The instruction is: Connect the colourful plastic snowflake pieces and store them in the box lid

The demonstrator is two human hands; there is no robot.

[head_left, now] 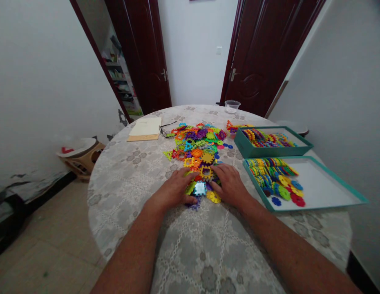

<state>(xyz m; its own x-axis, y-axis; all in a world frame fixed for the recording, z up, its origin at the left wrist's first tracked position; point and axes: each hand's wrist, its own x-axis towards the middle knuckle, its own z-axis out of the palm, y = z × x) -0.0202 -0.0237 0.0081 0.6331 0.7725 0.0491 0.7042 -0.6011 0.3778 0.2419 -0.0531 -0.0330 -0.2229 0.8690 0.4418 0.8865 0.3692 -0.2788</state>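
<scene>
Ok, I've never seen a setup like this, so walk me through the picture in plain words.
There is no machine here. The single picture comes from a camera worn on a person's head, looking forward and down. The two bare hands are the wearer's own. The left hand and right hand are at the near end of a heap of colourful pieces, on either side of a shiny light-blue square. Whether either hand grips a piece is hard to tell.

The heap lies on a round table with a patterned cover. To its right, a green box and a shallow green-rimmed tray hold more pieces. Glasses lie to its left, and a clear bowl stands near the far edge.
</scene>
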